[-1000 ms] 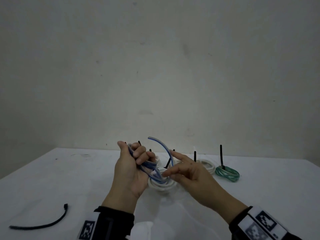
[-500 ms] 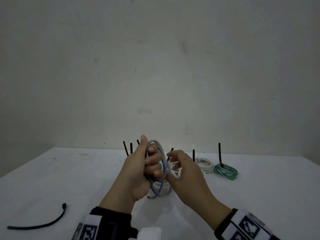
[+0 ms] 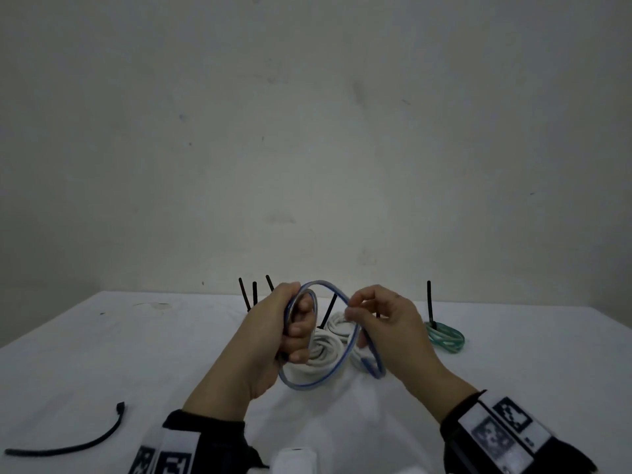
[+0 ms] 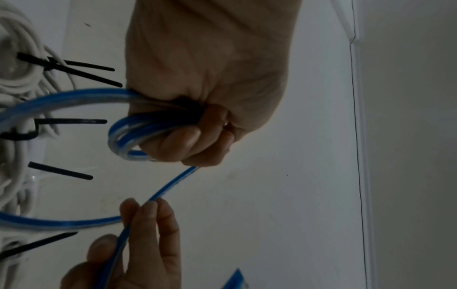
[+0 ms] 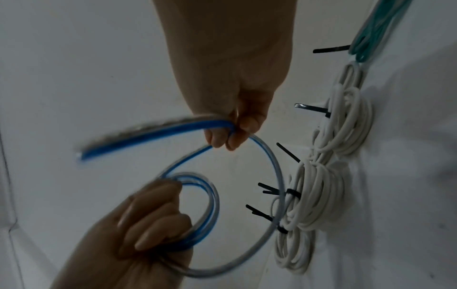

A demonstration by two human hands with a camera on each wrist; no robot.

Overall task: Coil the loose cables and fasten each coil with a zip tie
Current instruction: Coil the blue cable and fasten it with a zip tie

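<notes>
Above the white tabletop (image 3: pixel 102 354), mid-frame in the head view, both hands hold one blue cable (image 3: pixel 337 366) clear of the surface. Left hand (image 3: pixel 273 336): fingers (image 4: pixel 188 140) curled tight around a small bundle of finished loops, thumb side toward the camera. Right hand (image 3: pixel 383 323): thumb and fingertips (image 5: pixel 222 136) pinch the same cable further along its run, other fingers loosely bent. Between the two hands the cable forms one large open loop hanging below them; the free end (image 5: pixel 84 154) sticks out past the right hand's pinch, blurred in the right wrist view.

Behind the hands, on the tabletop: several white cable coils (image 3: pixel 323 354) lying close together, touching or overlapping, each bound with a black zip tie whose tail (image 3: pixel 330 311) stands up or leans. Exact count of the white coils cannot be told. To the right of them, a green cable coil (image 3: pixel 446 336), likewise bound, its zip tie tail (image 3: pixel 430 302) upright.

Near left corner of the tabletop: one loose black zip tie (image 3: pixel 68 446), lying flat and curved, well apart from everything else.

Dark sleeves with black-and-white marker tags (image 3: pixel 499 429) at both wrists.
</notes>
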